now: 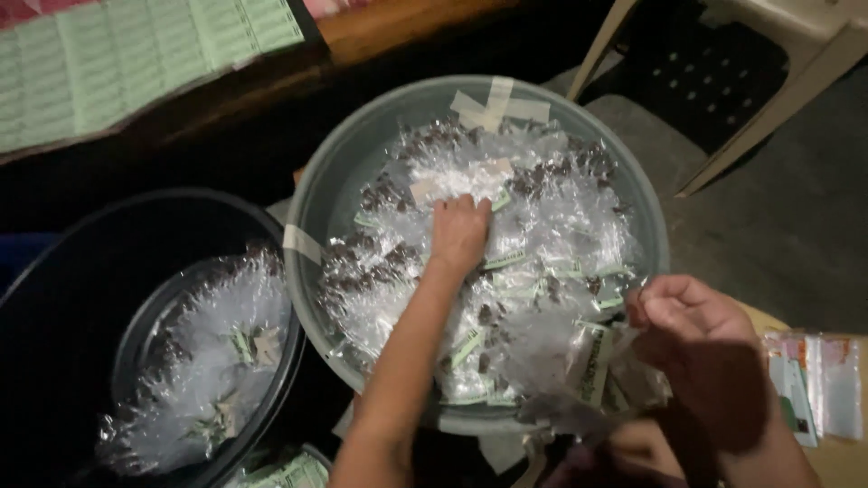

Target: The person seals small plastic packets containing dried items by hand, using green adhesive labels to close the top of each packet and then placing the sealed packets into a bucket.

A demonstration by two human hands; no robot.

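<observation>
A grey round basin (312,194) holds a heap of small clear plastic packets (551,217) with dark bits and green label strips inside. My left hand (458,233) reaches into the middle of the heap, palm down, with its fingertips buried among the packets. My right hand (701,330) hovers over the basin's near right rim. Its fingers pinch a bunch of the clear packets (592,361), which hang down to the left of the hand.
A black tub (81,271) at the left holds more clear packets (212,361). Green printed sheets (136,54) lie on a wooden surface at the top left. A plastic chair's legs (750,126) stand at the top right. Flat packets (814,384) lie at the right edge.
</observation>
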